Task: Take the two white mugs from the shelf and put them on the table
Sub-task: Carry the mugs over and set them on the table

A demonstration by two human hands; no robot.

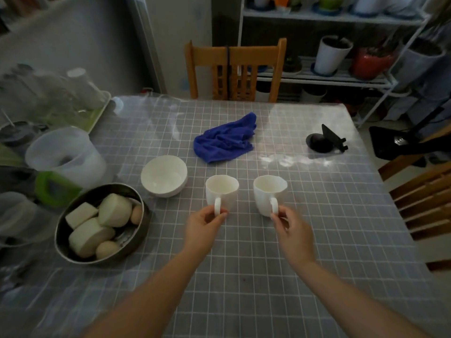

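Setting both mugs down mid-table. Left hand (207,222) pinching left mug (221,192) handle; right hand (290,224) pinching right mug (268,192) handle. Mugs upright on table (329,215), apart, white bowl (164,175) just left. Advising: releasing straight back, avoiding tipping.

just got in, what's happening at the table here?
A person is at a grid-patterned table with two white mugs standing upright side by side. The left hand pinches the handle of the left mug, and the right hand pinches the handle of the right mug. Both mugs look set down on the table, not yet let go. A white bowl, a blue cloth and a metal pan of food sit nearby.
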